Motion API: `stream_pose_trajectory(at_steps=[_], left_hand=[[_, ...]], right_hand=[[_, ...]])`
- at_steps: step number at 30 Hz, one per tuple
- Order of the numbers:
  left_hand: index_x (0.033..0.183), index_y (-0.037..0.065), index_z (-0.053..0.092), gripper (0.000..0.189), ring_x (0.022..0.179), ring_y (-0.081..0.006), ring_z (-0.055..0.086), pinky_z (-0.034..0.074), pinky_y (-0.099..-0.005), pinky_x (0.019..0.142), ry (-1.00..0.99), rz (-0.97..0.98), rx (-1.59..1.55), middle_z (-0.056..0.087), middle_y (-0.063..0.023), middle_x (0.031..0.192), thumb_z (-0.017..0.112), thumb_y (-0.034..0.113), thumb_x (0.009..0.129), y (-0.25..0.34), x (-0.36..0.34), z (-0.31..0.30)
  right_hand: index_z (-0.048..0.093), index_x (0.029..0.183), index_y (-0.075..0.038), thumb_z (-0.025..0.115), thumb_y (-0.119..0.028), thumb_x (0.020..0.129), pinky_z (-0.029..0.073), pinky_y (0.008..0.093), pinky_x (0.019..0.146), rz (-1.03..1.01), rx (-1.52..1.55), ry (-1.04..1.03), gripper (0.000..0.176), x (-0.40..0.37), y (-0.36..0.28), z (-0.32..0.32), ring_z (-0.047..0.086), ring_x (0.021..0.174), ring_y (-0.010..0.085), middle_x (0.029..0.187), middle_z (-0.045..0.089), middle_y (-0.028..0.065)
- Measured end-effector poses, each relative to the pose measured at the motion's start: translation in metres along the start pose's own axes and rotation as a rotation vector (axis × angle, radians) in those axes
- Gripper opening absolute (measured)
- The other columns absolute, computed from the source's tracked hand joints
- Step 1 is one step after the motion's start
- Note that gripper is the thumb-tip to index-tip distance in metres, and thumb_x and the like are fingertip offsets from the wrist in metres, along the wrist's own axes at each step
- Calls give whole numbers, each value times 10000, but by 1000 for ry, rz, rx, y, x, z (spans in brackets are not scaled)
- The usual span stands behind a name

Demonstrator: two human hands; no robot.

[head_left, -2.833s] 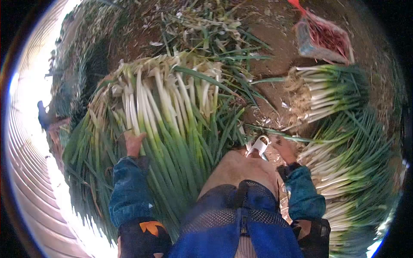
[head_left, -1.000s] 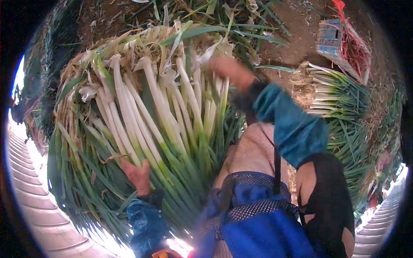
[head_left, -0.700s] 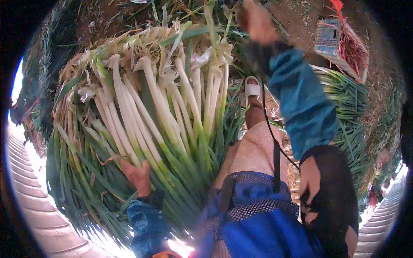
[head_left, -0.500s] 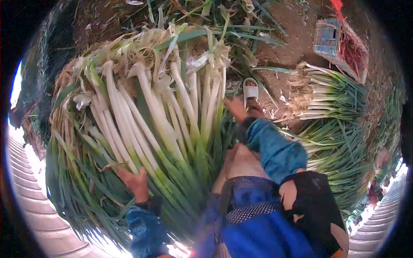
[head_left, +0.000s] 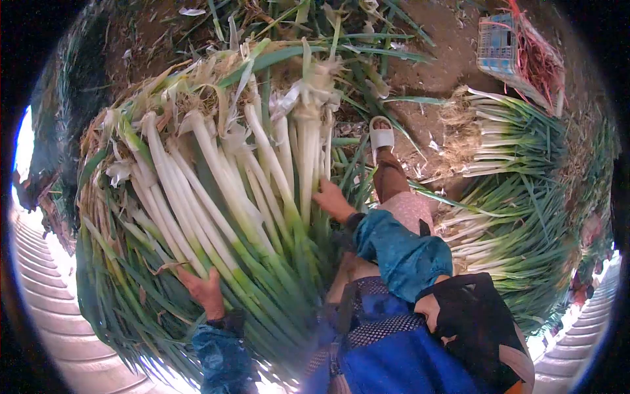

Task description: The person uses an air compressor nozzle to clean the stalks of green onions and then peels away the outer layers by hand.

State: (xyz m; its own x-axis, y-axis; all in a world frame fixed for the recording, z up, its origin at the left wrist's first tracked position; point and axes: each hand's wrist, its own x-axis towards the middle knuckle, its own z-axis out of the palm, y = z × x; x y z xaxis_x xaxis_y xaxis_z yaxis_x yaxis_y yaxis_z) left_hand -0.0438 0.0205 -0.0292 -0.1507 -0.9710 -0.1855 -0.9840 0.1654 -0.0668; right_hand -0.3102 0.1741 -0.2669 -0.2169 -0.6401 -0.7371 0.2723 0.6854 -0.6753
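A large pile of green onions lies in front of me, white stalks and roots toward the top, green leaves toward my body. At the pile's lower left, my left hand rests against the stalks with its fingers spread. My right hand touches the right side of the white stalks. Its fingertips are partly hidden at the stalks, so what they hold, if anything, cannot be made out.
Smaller onion bundles lie on the ground at the right, with more onions below them. A blue and white crate with red strings stands at the upper right. A sandalled foot is beside the pile.
My right hand has moved left and down onto the stalks at the pile's right side. Those stalks are drawn closer together. My left hand has stayed about where it was.
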Motion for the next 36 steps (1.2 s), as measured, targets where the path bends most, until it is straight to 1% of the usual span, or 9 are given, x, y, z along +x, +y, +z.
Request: stream_pose_trajectory(at_steps=[6,9,12,17,20,23,26,30,36], left_hand=[[1354,-75,246,843,1324,-364,220,165,-423,1099,-26,-74,145,290,-277,1385,658,200,673,57,2,-28],[1298,-79,345,700,1265,-356,336,239,-413,1072,214,341,-42,404,-260,1301,633,123,692,96,-14,-28],[1177,-14,509,477,1050,-337,534,399,-387,936,-382,375,-442,580,-187,1072,602,29,712,176,-40,-10],[1058,23,532,317,921,-356,544,437,-448,777,-563,606,-386,559,-181,989,559,106,753,214,-63,127],[1094,43,531,359,912,-327,555,449,-436,713,-782,448,-263,576,-154,999,540,190,766,210,-70,154],[963,57,618,290,922,-293,545,426,-393,728,-411,850,90,609,-113,891,542,222,736,193,-76,191],[766,77,688,215,947,-275,525,386,-363,762,-557,1083,404,629,-88,767,552,233,706,218,-53,159],[619,113,690,192,928,-267,505,350,-358,794,-465,1120,407,633,-71,702,546,216,694,209,-56,169],[747,52,647,192,852,-261,533,391,-340,747,-602,1033,491,645,-104,766,559,221,729,210,-55,161]], right_hand=[[425,1039,4,522,-187,805,434,496,742,-153,-108,7,317,-35,-55,26,538,865,450,856,554,258],[448,906,1,525,-188,785,428,486,694,-356,-280,-30,237,-21,-53,16,533,811,435,794,526,239],[476,861,-26,558,-202,736,442,472,665,-518,-432,-210,231,-1,-50,3,540,810,402,792,535,186],[498,724,-37,567,-237,685,445,469,616,-725,-394,-416,215,25,-40,-17,533,748,385,765,531,150],[499,850,3,556,-219,725,435,489,693,-679,-464,-429,261,24,-52,-30,546,828,418,834,552,222],[521,890,-17,572,-235,740,440,480,705,-499,-481,-218,270,23,-34,-22,548,872,414,918,559,214],[533,890,-30,580,-239,765,449,465,709,-111,-293,412,248,23,-21,-19,552,866,409,941,554,206],[566,947,15,657,-234,735,462,430,714,181,-119,264,339,40,48,-4,593,818,375,876,614,191],[567,1014,31,664,-175,711,476,340,701,40,107,72,379,16,51,-33,613,759,233,868,644,142]])
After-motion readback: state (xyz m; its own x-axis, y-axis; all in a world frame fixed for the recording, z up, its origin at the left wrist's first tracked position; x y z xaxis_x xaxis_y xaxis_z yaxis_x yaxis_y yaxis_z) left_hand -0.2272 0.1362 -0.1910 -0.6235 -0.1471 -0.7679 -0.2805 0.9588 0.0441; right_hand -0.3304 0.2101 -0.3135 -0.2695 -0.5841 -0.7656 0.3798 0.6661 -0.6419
